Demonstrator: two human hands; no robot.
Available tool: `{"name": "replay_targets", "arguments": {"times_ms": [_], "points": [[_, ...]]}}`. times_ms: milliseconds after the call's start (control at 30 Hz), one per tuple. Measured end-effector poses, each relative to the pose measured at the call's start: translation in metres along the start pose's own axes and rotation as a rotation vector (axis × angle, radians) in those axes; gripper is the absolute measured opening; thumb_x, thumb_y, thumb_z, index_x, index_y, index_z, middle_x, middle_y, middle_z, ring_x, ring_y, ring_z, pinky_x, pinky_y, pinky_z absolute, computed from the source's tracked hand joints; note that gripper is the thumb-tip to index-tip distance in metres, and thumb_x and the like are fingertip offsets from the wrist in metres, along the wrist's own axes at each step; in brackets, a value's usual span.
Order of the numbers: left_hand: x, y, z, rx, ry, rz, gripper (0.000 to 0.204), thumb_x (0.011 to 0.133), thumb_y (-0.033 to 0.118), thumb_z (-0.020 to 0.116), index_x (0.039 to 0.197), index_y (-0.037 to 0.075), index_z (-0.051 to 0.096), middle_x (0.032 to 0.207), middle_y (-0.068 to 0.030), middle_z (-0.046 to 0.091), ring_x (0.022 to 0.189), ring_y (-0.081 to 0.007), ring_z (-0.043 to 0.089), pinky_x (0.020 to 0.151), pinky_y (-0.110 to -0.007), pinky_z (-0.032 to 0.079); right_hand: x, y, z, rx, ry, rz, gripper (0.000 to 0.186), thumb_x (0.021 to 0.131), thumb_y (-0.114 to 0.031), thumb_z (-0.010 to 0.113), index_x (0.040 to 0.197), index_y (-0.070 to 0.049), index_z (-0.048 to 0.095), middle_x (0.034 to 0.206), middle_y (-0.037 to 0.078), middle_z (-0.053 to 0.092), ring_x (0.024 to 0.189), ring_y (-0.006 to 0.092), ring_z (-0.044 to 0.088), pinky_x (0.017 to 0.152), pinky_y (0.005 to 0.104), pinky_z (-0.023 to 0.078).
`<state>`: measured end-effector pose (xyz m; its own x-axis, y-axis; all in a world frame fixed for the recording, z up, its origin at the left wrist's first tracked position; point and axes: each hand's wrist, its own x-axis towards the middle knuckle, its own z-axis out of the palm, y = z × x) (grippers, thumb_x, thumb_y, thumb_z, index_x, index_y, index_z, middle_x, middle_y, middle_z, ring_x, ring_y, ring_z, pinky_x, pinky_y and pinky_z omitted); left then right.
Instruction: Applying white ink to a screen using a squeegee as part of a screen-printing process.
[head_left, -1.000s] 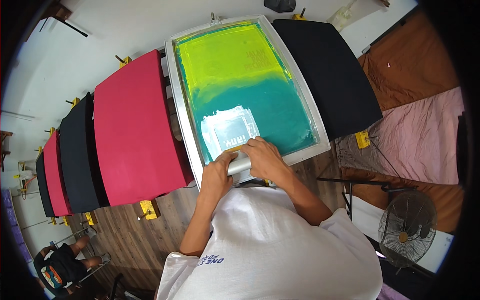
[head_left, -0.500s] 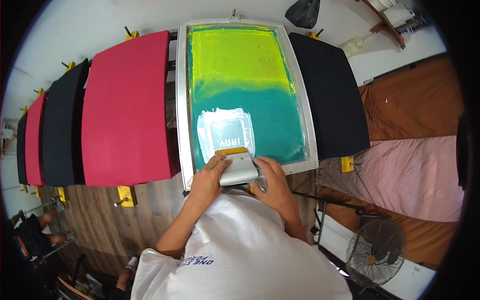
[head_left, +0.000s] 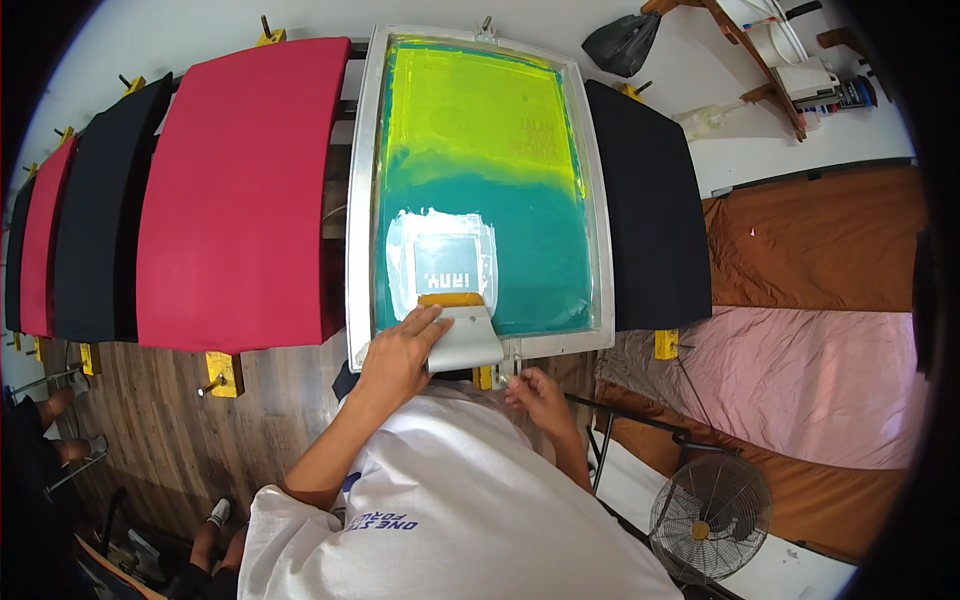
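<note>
white ink (head_left: 403,272) laid toward screen's (head_left: 366,200) near left corner — result beneath hidden; squeegee (head_left: 466,338) gripped by left hand (head_left: 400,350); clamp (head_left: 507,379) touched by curled right hand (head_left: 544,400) — grip unclear.

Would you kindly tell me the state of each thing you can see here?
Left hand: closed on the squeegee.
Right hand: fingers curled at the metal clamp; grip unclear.
Squeegee: held, blade toward the white smear.
Screen: teal, partly covered in yellow-green.
Red panel: smooth.
Black bag: hanging.
Fan: spinning or stopped, unclear.
</note>
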<state>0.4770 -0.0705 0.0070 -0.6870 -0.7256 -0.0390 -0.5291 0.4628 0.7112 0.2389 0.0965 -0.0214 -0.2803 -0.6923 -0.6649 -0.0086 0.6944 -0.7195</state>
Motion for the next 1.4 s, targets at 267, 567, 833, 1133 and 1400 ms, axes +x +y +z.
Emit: {"name": "replay_targets", "arguments": {"times_ms": [267,567,833,1133,1400], "points": [[0.008,-0.003,-0.001,0.043,-0.043,-0.007,0.072,0.06,-0.004,0.08,0.129,0.008,0.061,0.14,-0.0143,0.057,0.128,-0.0312,0.055,0.103,-0.04,0.051,-0.001,-0.014,-0.004,0.105,-0.06,0.081,0.033,0.098,-0.034,0.065,0.1,-0.002,0.059,0.09,0.008,0.067,0.08,0.013,0.066,0.071,0.0252,0.053],[0.005,-0.003,0.001,0.07,-0.018,0.003,0.072,0.059,-0.005,0.078,0.128,0.009,0.062,0.139,-0.014,0.058,0.127,-0.0304,0.057,0.102,-0.039,0.051,0.0,-0.011,-0.003,0.129,-0.077,0.085,0.035,0.097,-0.036,0.065,0.1,-0.002,0.058,0.089,0.007,0.065,0.077,0.0123,0.065,0.069,0.0241,0.053],[0.009,0.009,-0.004,0.046,-0.005,-0.064,0.065,0.064,-0.006,0.075,0.126,0.009,0.062,0.137,-0.0125,0.059,0.117,-0.0333,0.062,0.098,-0.041,0.053,0.007,0.002,-0.002,0.231,-0.135,-0.01,0.029,0.099,-0.034,0.063,0.097,-0.006,0.056,0.086,0.006,0.063,0.077,0.0123,0.065,0.07,0.0262,0.056],[0.011,0.025,-0.003,0.003,0.07,-0.177,0.058,0.067,-0.009,0.059,0.122,0.012,0.065,0.118,-0.0142,0.069,0.099,-0.0397,0.067,0.087,-0.042,0.055,0.02,-0.002,-0.008,0.002,-0.178,-0.146,0.045,0.096,-0.042,0.064,0.083,0.0,0.057,0.066,0.005,0.058,0.054,0.0105,0.06,0.048,0.0266,0.053],[0.023,0.017,-0.004,-0.066,0.131,-0.221,0.05,0.068,-0.006,0.058,0.115,0.008,0.072,0.107,-0.0165,0.073,0.098,-0.0327,0.071,0.089,-0.035,0.053,0.024,0.007,0.0,-0.017,-0.156,-0.303,0.049,0.093,-0.047,0.066,0.085,0.001,0.061,0.06,0.006,0.059,0.049,0.013,0.059,0.046,0.0301,0.048]]}}
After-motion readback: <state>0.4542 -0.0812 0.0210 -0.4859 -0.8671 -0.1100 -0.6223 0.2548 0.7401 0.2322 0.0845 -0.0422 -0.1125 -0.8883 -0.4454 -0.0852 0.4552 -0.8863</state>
